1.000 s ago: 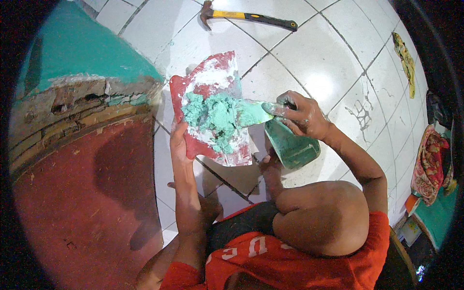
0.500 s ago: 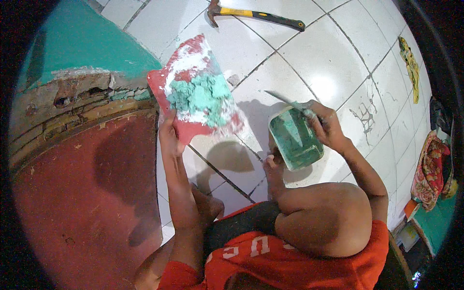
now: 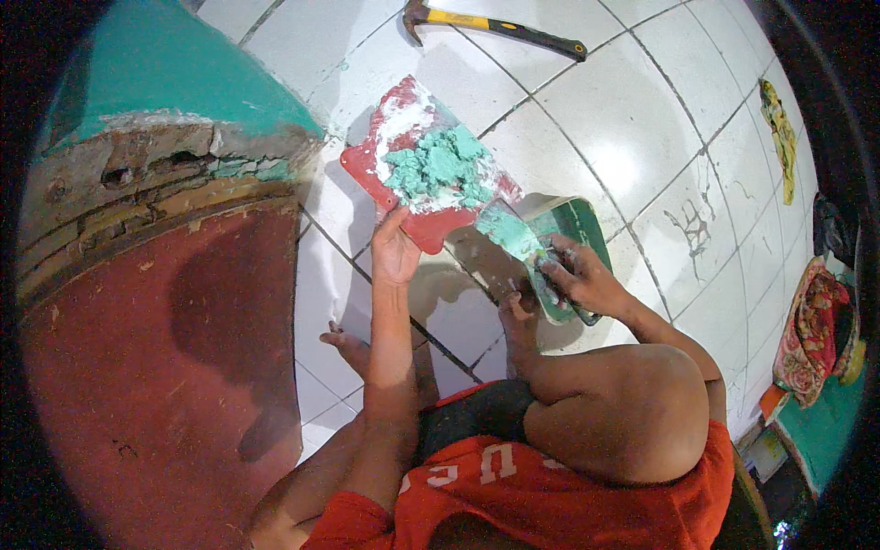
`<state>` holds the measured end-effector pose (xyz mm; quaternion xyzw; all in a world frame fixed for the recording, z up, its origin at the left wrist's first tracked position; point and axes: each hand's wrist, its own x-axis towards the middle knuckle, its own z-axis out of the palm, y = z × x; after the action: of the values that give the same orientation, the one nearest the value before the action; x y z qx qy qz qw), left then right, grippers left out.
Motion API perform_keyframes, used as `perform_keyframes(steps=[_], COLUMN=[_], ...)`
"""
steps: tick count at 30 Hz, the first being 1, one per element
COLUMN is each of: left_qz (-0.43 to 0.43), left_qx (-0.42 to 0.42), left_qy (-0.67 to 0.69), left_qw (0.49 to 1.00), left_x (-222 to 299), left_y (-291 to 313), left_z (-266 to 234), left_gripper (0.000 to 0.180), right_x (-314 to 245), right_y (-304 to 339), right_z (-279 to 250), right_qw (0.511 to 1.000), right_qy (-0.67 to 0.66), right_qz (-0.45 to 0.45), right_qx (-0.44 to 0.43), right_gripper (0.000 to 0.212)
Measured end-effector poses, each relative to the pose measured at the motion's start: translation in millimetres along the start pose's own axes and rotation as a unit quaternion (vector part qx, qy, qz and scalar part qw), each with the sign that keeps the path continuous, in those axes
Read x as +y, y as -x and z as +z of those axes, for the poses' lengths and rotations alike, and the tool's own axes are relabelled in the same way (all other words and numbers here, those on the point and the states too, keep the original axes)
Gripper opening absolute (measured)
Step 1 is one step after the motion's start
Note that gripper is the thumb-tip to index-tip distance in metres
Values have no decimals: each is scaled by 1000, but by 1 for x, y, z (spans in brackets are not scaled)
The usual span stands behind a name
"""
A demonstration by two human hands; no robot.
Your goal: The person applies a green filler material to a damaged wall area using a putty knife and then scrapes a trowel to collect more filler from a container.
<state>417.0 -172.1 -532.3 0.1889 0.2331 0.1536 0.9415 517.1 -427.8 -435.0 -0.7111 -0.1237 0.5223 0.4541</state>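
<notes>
A red board (image 3: 417, 215) heaped with green putty (image 3: 438, 170) is gripped at its near edge by the left hand (image 3: 396, 252). A putty knife (image 3: 513, 240), its blade at the board's edge, is clenched in the right hand (image 3: 579, 280) above a green tub (image 3: 573, 229). If the board is tilted, putty could be spilled onto the white tiled floor (image 3: 632, 137).

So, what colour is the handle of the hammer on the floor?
The hammer handle is yellow with a black end, seen in the head view.
</notes>
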Motion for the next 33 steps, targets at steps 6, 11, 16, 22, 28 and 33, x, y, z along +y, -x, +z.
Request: perform_keyframes(steps=[6,11,16,22,28,33], left_qz=[-83,-60,-81,-87,-130,-129], left_qx=[-6,-41,-50,-2,26,50], left_qy=[-57,-104,-119,-138,-181,-201], left_qw=[995,992,988,987,975,970], left_x=[-8,-7,-6,-5,4,8], left_y=[7,7,6,8,4,2], left_z=[9,13,20,20,5,4], left_gripper=[55,56,57,56,50,41], right_x=[19,-14,7,-45,-66,-76], right_y=[-22,-24,-50,-35,-25,-25], right_z=[4,-5,-15,-19,-27,-21], right_qw=[972,973,866,954,905,860], right_qy=[92,164,300,233,330,436], right_qz=[-188,-136,-361,-181,-258,-227], right_qx=[109,84,172,56,82,134], right_gripper=[22,24,29,29,32,42])
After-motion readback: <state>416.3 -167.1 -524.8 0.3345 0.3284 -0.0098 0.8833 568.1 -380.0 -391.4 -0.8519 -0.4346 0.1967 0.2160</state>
